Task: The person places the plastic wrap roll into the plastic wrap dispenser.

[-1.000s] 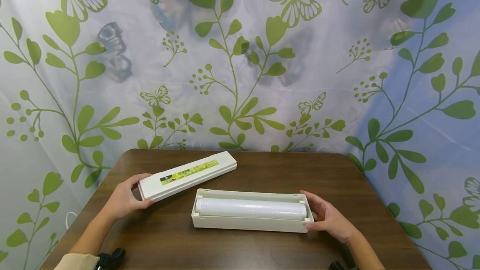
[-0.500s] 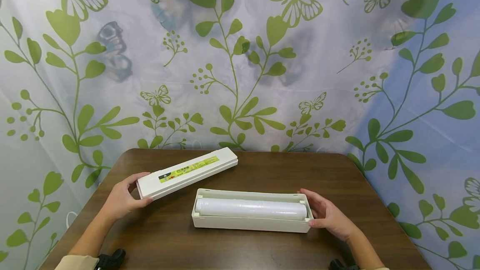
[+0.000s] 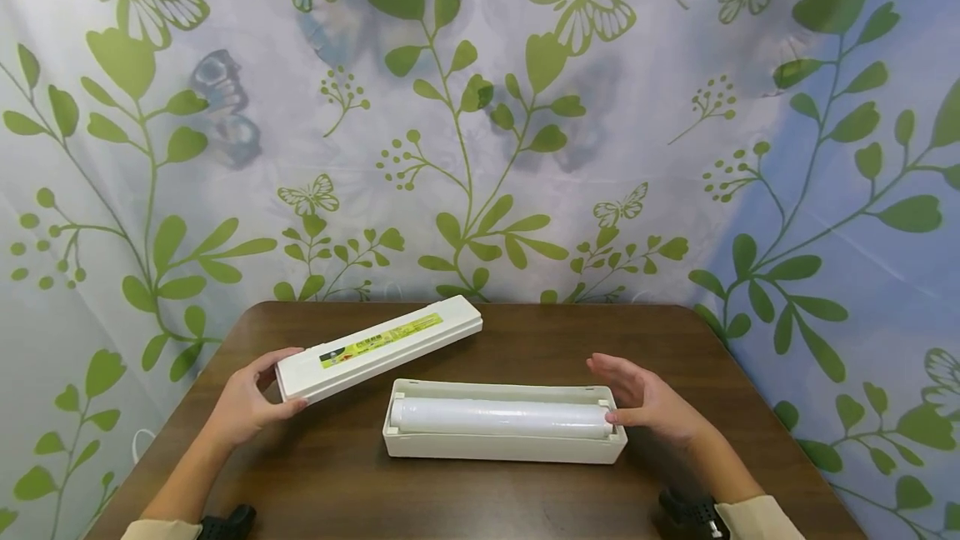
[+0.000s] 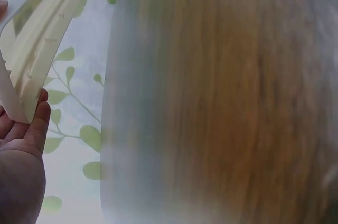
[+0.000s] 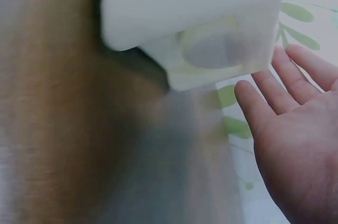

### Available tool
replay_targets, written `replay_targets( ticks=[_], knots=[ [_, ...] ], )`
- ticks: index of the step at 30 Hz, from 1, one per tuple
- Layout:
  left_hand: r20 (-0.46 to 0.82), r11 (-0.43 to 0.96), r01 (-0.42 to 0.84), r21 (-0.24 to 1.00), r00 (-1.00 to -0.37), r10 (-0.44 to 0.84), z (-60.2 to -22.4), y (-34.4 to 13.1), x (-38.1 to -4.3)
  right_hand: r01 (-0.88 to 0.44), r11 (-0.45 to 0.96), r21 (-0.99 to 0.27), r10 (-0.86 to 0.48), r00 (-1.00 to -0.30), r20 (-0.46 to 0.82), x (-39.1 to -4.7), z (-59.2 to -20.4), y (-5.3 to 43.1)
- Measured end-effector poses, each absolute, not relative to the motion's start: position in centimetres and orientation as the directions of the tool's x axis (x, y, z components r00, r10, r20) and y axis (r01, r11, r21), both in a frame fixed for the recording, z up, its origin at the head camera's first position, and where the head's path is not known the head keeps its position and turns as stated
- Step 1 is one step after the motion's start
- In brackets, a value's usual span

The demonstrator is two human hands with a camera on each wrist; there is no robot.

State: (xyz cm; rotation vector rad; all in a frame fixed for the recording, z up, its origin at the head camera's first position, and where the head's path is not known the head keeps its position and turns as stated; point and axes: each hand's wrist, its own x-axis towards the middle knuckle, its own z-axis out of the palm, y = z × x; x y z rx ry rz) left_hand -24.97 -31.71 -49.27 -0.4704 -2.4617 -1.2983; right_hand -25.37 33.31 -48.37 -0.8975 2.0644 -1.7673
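Note:
My left hand (image 3: 247,402) grips the near left end of a long white lid (image 3: 360,377) with a yellow-green label, its far end slanting up to the right. In the left wrist view, the lid's hollow underside (image 4: 45,49) shows above my fingers. A white box (image 3: 498,447) sits on the table, holding a roll of cling film (image 3: 502,417) lengthwise. At the box's right end is my right hand (image 3: 663,407), fingers extended and thumb by the corner. The right wrist view has the box end (image 5: 195,2) beside those spread fingers; any contact is hard to tell.
The brown wooden table (image 3: 337,482) carries the box. Behind it hangs a pale curtain (image 3: 487,148) printed with green leaves and butterflies. A thin white loop of cord (image 3: 138,444) shows by the table's left edge.
My right hand has let go of the box's right end and lifted slightly away, its fingers straightening. The left hand still holds the lid, nearly in place. The box has not moved.

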Motion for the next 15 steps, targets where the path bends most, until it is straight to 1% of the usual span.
replay_targets(
  ticks=[7,15],
  knots=[
    [0.419,0.508,0.43,0.746,-0.897,0.143,-49.1,-31.0,-25.1,-0.332,0.156,-0.93,-0.612,-0.772,0.173,-26.2,-46.3,32.5],
    [0.416,0.464,0.445,0.766,-0.893,0.171,-48.3,-29.9,-25.1,-0.364,0.213,-0.906,-0.613,-0.773,0.166,-27.1,-45.1,31.5]
  ],
)
